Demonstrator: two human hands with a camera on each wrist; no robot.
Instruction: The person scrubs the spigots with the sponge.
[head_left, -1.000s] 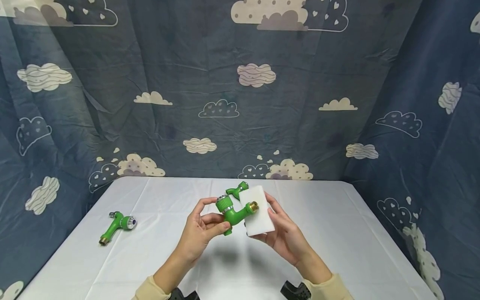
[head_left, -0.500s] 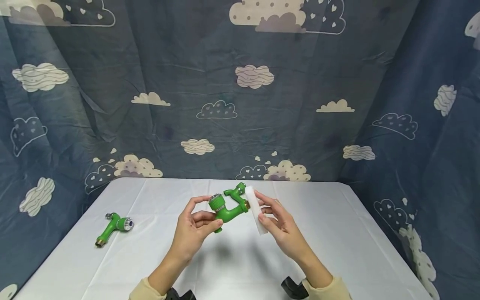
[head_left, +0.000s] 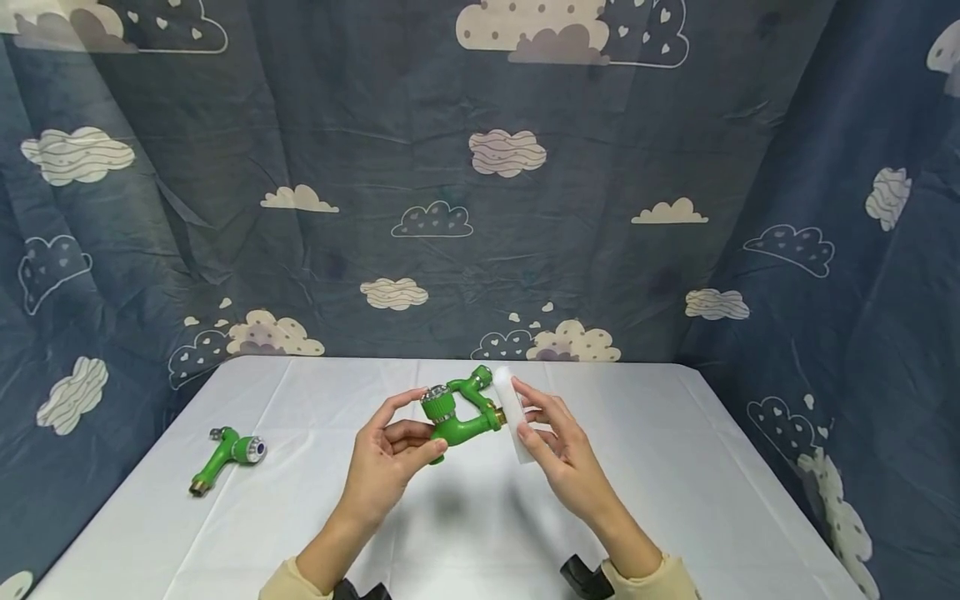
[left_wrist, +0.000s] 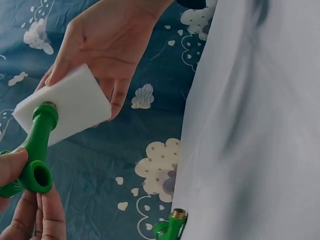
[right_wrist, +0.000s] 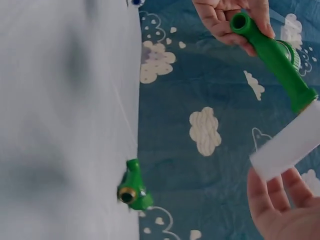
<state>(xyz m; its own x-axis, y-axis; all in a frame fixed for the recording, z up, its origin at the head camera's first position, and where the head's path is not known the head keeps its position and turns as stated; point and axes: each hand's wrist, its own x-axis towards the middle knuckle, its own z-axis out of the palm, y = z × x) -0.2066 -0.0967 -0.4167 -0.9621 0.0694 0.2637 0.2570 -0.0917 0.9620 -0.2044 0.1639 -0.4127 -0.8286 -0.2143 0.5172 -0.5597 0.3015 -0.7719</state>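
Observation:
My left hand grips a green tap by its body, above the table. The tap has a ribbed collar and a brass threaded end. In my right hand a white sponge block is pinched between thumb and fingers, seen nearly edge-on. Its broad face meets the tap's brass end in the left wrist view, where the sponge hides the tip of the thread. The right wrist view shows the same tap and the sponge at its end.
Another green tap lies on the white-covered table behind the held one, partly hidden. A third green tap with a chrome knob lies at the left. Dark cloud-print cloth hangs around the table.
The right hand has turned the sponge from broad face toward the head camera to nearly edge-on. The left hand and its tap have shifted slightly left. The tap at the left lies still.

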